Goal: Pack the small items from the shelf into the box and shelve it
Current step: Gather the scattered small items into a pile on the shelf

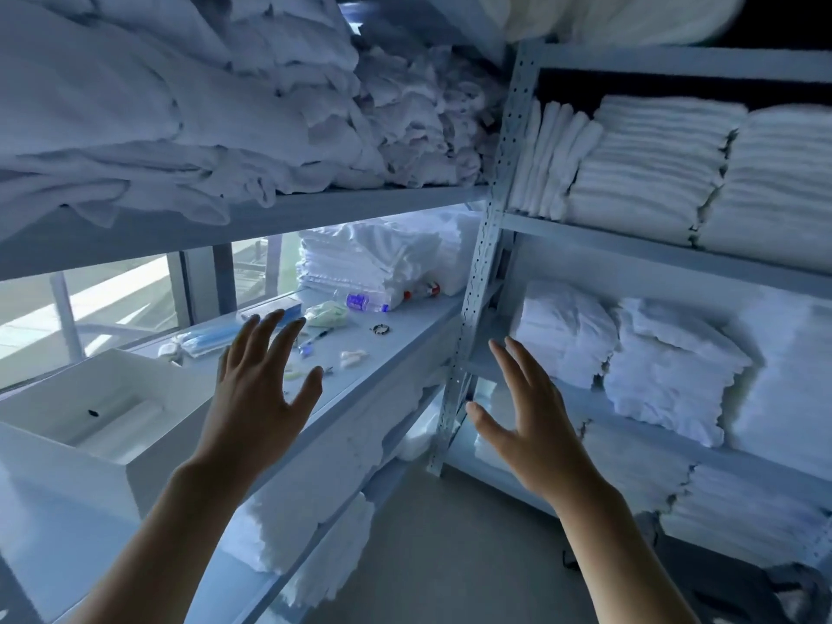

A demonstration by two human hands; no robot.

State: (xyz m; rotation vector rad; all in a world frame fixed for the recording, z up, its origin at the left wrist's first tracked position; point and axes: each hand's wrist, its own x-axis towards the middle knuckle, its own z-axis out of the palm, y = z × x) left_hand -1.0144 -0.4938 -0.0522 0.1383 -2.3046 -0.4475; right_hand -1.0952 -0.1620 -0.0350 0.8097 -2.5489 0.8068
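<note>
Box [81, 425] first, at the left edge of the frame: white, open-topped, parked on the shelf [405, 335] beside the litter it is meant to take, which looks like a deliberate choice so that each item needs only a short carry. Inside it I can make out pale, glossy lining or wrapping and one small dark object [93, 413]; otherwise it looks close to unfilled, so by my reading the packing has hardly begun. Right of the box, toward the centre of the frame, the small items lie loose on the shelf: a blue-and-white packet [211, 340], a flat blue box [288, 310], a greenish bag [327, 313], a pen-like thing [315, 339], a little ring [377, 328], some pale scraps [353, 355], and further back two plastic bottles [367, 303] on their sides against a stack of folded towels [360, 258]. The left hand [256, 389] hovers above the near items with fingers spread and straight, gripping nothing, seemingly poised to pick. The right hand [522, 416] is held up in front of the corner upright of the racking [477, 281], fingers likewise apart and empty, well clear of the items. More folded linen [675, 353] fills the shelves at the right of the frame.
</note>
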